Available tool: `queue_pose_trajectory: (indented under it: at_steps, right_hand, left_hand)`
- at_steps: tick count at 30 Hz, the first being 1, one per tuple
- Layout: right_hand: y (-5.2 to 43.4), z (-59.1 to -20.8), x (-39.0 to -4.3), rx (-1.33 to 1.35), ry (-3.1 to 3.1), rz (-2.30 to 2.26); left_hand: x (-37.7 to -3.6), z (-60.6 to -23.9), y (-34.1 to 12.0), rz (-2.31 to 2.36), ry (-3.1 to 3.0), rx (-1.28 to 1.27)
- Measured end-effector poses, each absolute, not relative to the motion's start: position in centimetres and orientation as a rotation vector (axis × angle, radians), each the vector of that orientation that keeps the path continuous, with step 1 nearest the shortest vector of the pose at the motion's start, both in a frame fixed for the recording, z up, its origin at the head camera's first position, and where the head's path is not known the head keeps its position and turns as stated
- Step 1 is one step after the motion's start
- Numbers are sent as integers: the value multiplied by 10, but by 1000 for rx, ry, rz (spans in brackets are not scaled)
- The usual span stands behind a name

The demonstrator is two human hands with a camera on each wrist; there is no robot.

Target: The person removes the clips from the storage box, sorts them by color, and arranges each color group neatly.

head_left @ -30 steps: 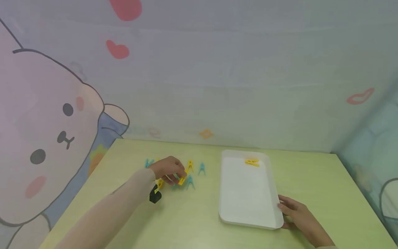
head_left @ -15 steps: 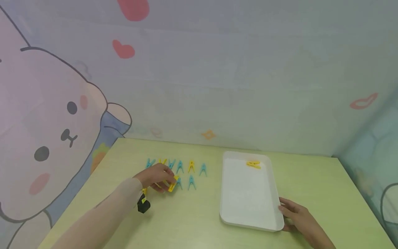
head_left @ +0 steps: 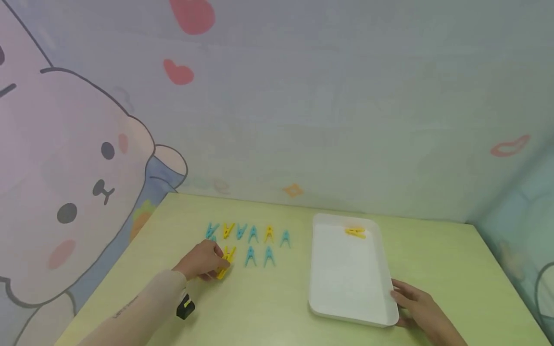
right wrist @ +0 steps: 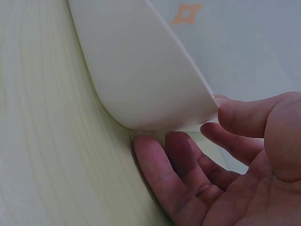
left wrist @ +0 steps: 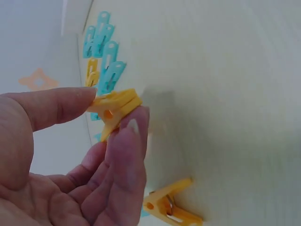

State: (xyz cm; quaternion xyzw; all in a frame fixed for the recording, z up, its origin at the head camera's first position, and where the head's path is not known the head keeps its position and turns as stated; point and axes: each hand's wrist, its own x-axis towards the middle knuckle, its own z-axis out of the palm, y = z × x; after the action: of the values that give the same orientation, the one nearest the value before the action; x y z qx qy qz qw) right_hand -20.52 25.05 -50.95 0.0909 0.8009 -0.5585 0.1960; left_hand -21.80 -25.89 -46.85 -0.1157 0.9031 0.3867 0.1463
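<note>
My left hand (head_left: 216,260) pinches a yellow clothespin (head_left: 228,253) between thumb and fingertips, just above the green table (head_left: 259,307). The left wrist view shows that clothespin (left wrist: 114,106) in the pinch, with a second yellow clothespin (left wrist: 172,210) lying on the table below the fingers. My right hand (head_left: 401,302) holds the near right corner of the white tray (head_left: 346,283), thumb on the rim (right wrist: 207,101) and fingers under it. One yellow clothespin (head_left: 356,232) lies at the tray's far end.
A row of blue (head_left: 253,234) and yellow (head_left: 269,233) clothespins lies beyond my left hand, with two blue ones (head_left: 259,256) nearer. A black wrist camera (head_left: 185,307) sits under my left forearm. A cartoon-printed wall backs the table.
My left hand has drawn back to the left and toward me with the yellow clothespin, uncovering the rows of clothespins. The right hand stays at the tray corner.
</note>
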Motion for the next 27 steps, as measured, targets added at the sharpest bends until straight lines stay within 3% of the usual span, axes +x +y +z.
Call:
queue_pose_trajectory:
  at_steps: [9,27]
  right_hand:
    - [251,-510,-206,260,2250,-1555]
    - [249,-512,-207,312,2228,-1586]
  left_hand:
    - [-207,-476,-253,812,2787,-317]
    - [-199,-473,-242,645,2862,-339]
